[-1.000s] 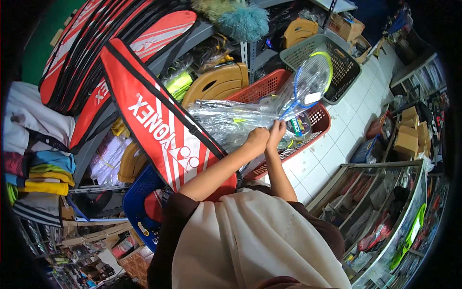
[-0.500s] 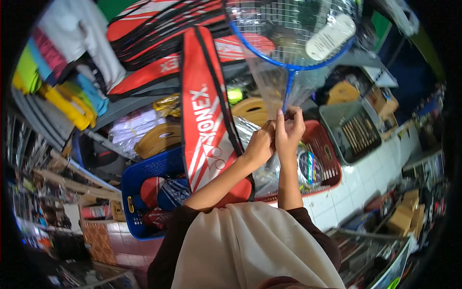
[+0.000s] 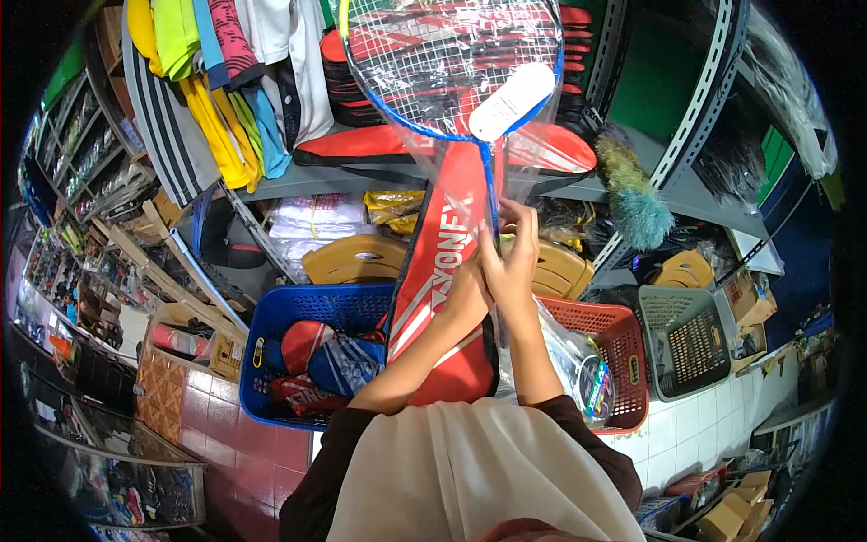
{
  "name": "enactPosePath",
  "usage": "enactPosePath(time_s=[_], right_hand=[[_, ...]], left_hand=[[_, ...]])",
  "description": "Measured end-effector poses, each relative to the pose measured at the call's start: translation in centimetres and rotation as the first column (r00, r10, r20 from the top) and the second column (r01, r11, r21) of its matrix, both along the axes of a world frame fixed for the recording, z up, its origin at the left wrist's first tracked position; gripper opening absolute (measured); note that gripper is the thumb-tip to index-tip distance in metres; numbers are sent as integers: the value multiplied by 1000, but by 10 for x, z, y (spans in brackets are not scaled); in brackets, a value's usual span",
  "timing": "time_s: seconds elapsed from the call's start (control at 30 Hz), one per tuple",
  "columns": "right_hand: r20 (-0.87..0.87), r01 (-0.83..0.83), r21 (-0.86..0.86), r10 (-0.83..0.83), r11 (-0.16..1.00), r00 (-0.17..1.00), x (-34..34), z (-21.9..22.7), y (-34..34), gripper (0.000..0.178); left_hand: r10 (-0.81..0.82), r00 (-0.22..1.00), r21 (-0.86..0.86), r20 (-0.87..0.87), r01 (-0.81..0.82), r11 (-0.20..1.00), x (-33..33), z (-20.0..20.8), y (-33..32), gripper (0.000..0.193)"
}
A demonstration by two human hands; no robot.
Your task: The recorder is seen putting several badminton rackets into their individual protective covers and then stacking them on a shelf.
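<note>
A blue badminton racket stands up in front of me, its strung head at the top of the view, inside a clear plastic sleeve with a white oval tag. My right hand is closed at the lower shaft, with thumb and fingers on the sleeve around it. Just below and left, my left hand is closed round the handle, which the hands mostly hide. Behind them a red, white and black racket bag leans upright against the shelf.
A blue basket with red and blue bags stands at the left. To the right are a red basket with plastic-wrapped goods and a grey-green basket. Ahead, a grey metal shelf carries stacked racket bags, hanging shirts and a fluffy duster.
My view has shifted, so the shelf and baskets appear lower. The racket and both hands sit farther left in the picture, still together at the lower shaft and handle.
</note>
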State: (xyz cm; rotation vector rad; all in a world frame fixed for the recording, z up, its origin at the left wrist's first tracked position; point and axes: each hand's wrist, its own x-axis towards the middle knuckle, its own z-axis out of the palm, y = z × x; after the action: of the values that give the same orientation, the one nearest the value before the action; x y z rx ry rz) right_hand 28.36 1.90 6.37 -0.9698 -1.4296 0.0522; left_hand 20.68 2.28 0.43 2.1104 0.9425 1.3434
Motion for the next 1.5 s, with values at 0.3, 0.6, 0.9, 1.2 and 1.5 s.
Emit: enactPosePath(time_s=[0.3,0.6,0.9,1.2,1.5], right_hand=[[205,120,75,-133,990,970,6,23,14,31],[432,220,67,-227,973,873,19,51,6,29],[484,161,294,-292,942,825,20,88,13,22],[567,-32,465,-270,885,778,25,107,20,12],[300,-214,122,169,969,939,14,97,3,48]], left_hand=[[94,809,51,-580,-79,996,-37,61,-12,47],[164,956,408,244,-255,877,-115,159,-62,36],[691,673,542,-263,-489,684,-117,144,-36,64],[621,709,425,-335,-475,771,-107,135,-41,85],[380,919,174,-104,-359,917,-82,88,-25,56]])
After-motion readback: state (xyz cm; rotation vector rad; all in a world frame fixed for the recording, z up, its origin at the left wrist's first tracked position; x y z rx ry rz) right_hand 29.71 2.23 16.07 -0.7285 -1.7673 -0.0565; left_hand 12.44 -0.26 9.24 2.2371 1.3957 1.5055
